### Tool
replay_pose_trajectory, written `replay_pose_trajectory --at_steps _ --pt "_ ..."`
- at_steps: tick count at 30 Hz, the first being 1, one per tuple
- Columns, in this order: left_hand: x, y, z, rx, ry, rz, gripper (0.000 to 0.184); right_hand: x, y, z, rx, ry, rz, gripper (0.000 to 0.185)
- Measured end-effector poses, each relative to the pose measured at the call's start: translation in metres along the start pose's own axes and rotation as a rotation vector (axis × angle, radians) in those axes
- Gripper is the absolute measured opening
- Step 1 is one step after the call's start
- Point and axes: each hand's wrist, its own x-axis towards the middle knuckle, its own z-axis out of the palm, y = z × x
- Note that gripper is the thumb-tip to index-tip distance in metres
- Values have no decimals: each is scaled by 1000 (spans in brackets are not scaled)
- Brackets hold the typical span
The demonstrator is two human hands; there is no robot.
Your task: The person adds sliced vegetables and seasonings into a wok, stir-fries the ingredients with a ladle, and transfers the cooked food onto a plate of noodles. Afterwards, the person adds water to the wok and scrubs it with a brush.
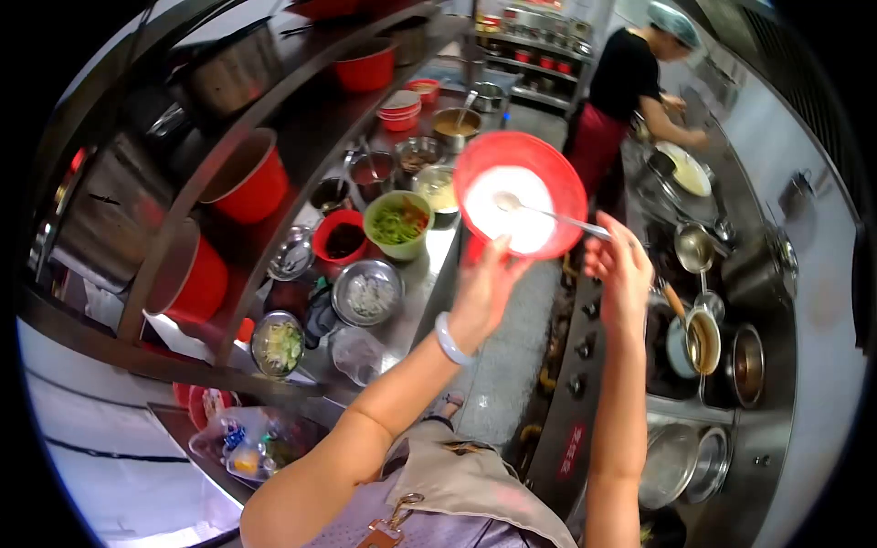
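Note:
My left hand (489,288), with a pale bangle at the wrist, grips the near edge of a red bowl (566,173) held up over the aisle. White powder or a similar white substance (498,215) fills its middle. A metal spoon (553,216) rests with its head in the white contents. Its handle end is between the fingers of my right hand (621,265), closed around it. Left of the bowl, on the steel counter, a light green container (399,242) holds chopped green vegetables.
Bowls of ingredients, including chopped onion (368,292), line the left counter beneath a shelf with red buckets (248,178). On the right runs a stove with a ladle (694,248) and pots (746,365). A co-worker (626,78) stands at its far end.

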Motion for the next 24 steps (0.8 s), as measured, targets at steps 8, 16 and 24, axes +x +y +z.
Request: replay_pose_trajectory --at_steps 8,16,24 --pt "108 153 -71 -45 230 409 56 141 43 247 68 -515 107 22" --pt "147 179 -116 -434 85 -50 74 209 115 337 -281 -505 -21 22" --pt "78 29 -60 202 -52 -192 53 -21 60 108 -334 127 -310 56"
